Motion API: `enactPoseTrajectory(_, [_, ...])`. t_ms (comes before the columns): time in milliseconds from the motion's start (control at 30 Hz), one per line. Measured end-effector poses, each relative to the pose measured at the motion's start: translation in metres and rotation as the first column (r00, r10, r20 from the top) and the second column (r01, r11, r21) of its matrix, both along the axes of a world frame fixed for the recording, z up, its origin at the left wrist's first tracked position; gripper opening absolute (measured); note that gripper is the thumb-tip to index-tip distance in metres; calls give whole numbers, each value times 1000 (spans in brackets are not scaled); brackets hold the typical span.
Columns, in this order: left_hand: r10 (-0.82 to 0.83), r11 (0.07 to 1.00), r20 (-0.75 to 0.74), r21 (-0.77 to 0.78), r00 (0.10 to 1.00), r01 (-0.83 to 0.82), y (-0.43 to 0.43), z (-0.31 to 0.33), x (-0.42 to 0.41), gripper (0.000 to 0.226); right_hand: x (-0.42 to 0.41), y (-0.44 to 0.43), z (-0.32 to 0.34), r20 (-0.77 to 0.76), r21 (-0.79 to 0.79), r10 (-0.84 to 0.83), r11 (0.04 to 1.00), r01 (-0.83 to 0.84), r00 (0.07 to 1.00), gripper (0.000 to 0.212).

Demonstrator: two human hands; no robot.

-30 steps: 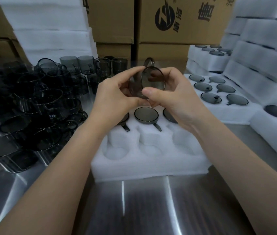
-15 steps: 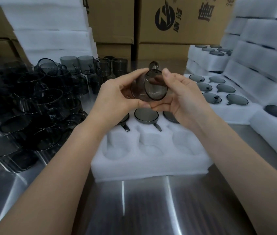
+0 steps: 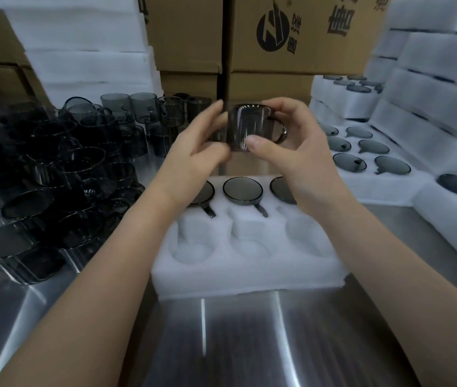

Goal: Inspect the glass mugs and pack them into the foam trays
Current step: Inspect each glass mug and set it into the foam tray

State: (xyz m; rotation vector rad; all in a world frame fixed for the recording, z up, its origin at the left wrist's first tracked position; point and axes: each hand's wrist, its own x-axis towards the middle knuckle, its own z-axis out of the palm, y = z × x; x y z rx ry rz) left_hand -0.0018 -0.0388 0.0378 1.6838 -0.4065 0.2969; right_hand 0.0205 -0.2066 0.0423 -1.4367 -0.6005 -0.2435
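Mug (image 3: 245, 127) is up in midair, axis vertical, handle at 3 o'clock, pinched by right hand (image 3: 291, 152). Left hand (image 3: 196, 152) is blurry, so can't tell its grip. Empty tray (image 3: 249, 275) pockets sit below at 6 o'clock.

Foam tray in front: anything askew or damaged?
Nothing odd in the foam tray: three mugs sit flush in its back row, front pockets unfilled. Loose mugs at left are jumbled, several apparently tipped.
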Motion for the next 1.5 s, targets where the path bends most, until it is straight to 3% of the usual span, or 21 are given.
enactPoseTrajectory(100, [-47, 997, -78, 55, 996, 52, 0, 3, -1, 38, -3, 1, -2, 91, -65, 25, 998, -19, 996, 43])
enactPoseTrajectory(167, [-55, 998, -71, 18, 996, 56, 0, 3, -3, 30, -4, 1, -3, 125, -110, 51, 993, -38, 991, 39])
enactPoseTrajectory(367, [-9, 999, 39, -50, 999, 11, -1, 1, -3, 40, -3, 1, 2, -27, -13, 111, 994, -111, 993, 14])
enactPoseTrajectory(433, [-5, 998, 68, -62, 998, 9, -2, 0, -4, 48, -2, -1, 1, -25, 20, 134, 991, -134, 991, 22])
enactPoseTrajectory(533, [22, 998, 90, -52, 996, -17, -1, 0, -4, 55, -2, -3, 1, -15, -25, 138, 990, -139, 990, 50])
enactPoseTrajectory(600, [42, 999, 115, -13, 992, -41, -2, -1, -4, 56, -2, -3, 2, -1, -57, 100, 993, -100, 995, 53])
enactPoseTrajectory(700, [47, 997, 166, 60, 985, -57, -4, -3, -5, 63, -4, 0, 1, 66, -72, -5, 997, 10, 998, 38])
enactPoseTrajectory(867, [45, 967, 284, 230, 958, -113, -6, -3, -5, 66, -4, 4, 1, 38, 12, -125, 992, 124, 991, 10])
enactPoseTrajectory(933, [17, 962, 306, 254, 952, -99, -6, -4, -4, 65, -3, 5, 3, -27, 59, -143, 988, 144, 989, 13])
enactPoseTrajectory(1067, [6, 973, 266, 222, 964, -67, -6, -5, -2, 59, -1, 0, 5, -174, 97, -37, 994, 54, 984, 21])
enactPoseTrajectory(1167, [16, 989, 223, 139, 975, -48, -3, -5, -2, 51, 2, -5, 4, -227, 126, 183, 979, -157, 957, 27])
enactPoseTrajectory(1300, [49, 994, 190, 87, 980, -66, 0, -5, 0, 43, 7, -11, 2, -257, 194, 459, 887, -420, 851, 48])
enactPoseTrajectory(1400, [39, 996, 173, 74, 984, -52, 0, -4, 0, 43, 9, -12, 1, -267, 218, 477, 876, -429, 837, 53])
enactPoseTrajectory(1500, [18, 993, 157, 115, 987, -37, 0, -4, -1, 46, 8, -11, 1, -261, 168, 331, 941, -295, 907, 43])
